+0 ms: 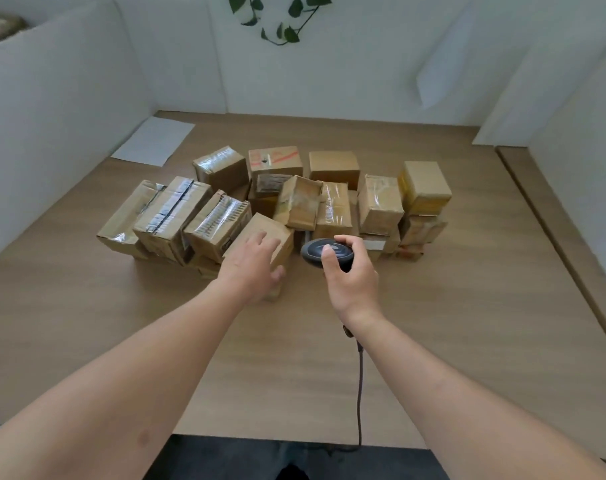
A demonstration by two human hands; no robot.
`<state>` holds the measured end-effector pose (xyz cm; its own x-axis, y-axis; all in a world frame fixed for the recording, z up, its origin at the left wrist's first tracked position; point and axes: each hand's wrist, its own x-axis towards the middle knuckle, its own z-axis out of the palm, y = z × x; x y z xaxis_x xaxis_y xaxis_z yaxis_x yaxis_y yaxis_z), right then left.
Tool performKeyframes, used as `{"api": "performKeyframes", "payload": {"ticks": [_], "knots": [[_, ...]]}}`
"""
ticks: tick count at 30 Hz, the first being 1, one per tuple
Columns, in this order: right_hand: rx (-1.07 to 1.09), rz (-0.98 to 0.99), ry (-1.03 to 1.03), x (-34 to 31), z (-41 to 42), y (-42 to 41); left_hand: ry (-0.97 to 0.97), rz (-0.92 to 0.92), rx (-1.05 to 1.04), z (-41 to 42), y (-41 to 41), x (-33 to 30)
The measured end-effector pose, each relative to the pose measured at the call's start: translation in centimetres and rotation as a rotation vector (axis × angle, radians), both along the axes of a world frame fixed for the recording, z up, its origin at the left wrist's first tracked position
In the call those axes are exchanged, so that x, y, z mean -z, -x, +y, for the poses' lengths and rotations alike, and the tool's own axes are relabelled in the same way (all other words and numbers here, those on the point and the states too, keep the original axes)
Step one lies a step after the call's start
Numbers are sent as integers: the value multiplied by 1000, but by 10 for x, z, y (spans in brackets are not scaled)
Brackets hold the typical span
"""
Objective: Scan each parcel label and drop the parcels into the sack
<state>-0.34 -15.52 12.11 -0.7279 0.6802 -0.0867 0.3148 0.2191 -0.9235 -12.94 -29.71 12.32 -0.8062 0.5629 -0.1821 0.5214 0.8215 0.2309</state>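
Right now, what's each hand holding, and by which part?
Right hand grips the scanner by its handle. Left hand grasps the nearest parcel over its near top edge.

Both arms reach forward | left hand (251, 268) palm down, fingers spread, thumb curled under | right hand (350, 275) fingers curled tight, thumb on top
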Motion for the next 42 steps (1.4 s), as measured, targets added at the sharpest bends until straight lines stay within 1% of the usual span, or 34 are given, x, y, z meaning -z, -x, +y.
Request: {"api": "performKeyframes", "payload": {"ticks": [5, 9, 13, 19, 29, 36, 42], "knots": [[-9, -46, 31, 18, 17, 31, 85, 2, -23, 9, 37, 28], [-31, -78, 48, 30, 28, 42, 110, -24, -114, 11, 51, 42], [-42, -90, 64, 39, 40, 40, 97, -57, -213, 13, 47, 48], [-107, -90, 80, 41, 53, 23, 56, -91, -320, 25, 14, 49], [-203, -72, 87, 50, 83, -44, 26, -98, -409, 52, -84, 48], [-191, -143, 147, 73, 102, -92, 74, -206, -397, 78, -134, 77], [-174, -199, 218, 100, 108, -106, 141, -264, -383, 93, -146, 116]]}}
